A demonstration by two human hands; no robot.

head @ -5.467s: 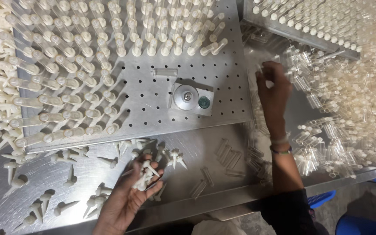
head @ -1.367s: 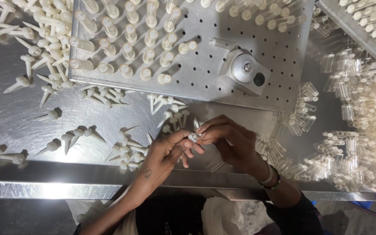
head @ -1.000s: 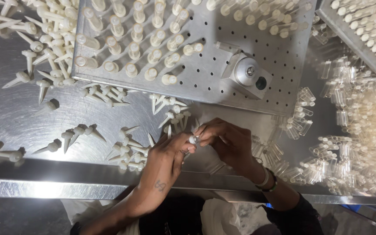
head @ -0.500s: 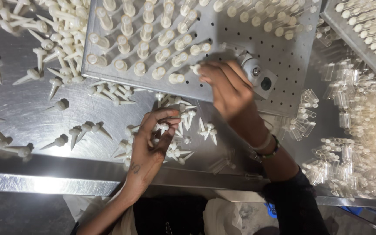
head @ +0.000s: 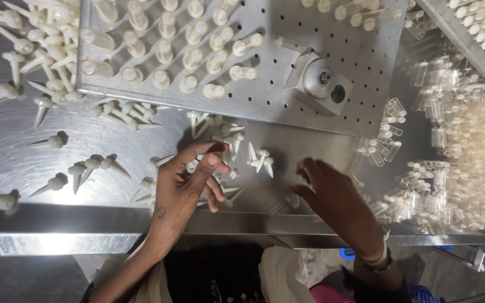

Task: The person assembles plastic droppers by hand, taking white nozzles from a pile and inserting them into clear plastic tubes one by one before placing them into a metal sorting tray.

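My left hand [head: 186, 182] rests on the steel table [head: 12, 163], fingers curled around a white cone-shaped plastic piece [head: 192, 166], among several loose ones [head: 260, 159]. My right hand [head: 332, 199] is blurred and low over the table's front. Its fingers are apart, and the thumb is next to a small clear cap [head: 292, 201]. Above both hands lies a perforated metal plate [head: 287, 109]. White pieces [head: 242, 73] stand on its pegs in rows.
A round metal knob on a block [head: 318, 78] sits on the plate's near right. A heap of clear plastic tubes [head: 472, 163] covers the table's right side. More white cones [head: 51, 140] are scattered at left. The table's front edge [head: 57, 244] runs below my hands.
My right hand has dropped from the plate near the knob down to the table front by the clear caps. My left hand has stayed among the loose cones, shifting slightly.
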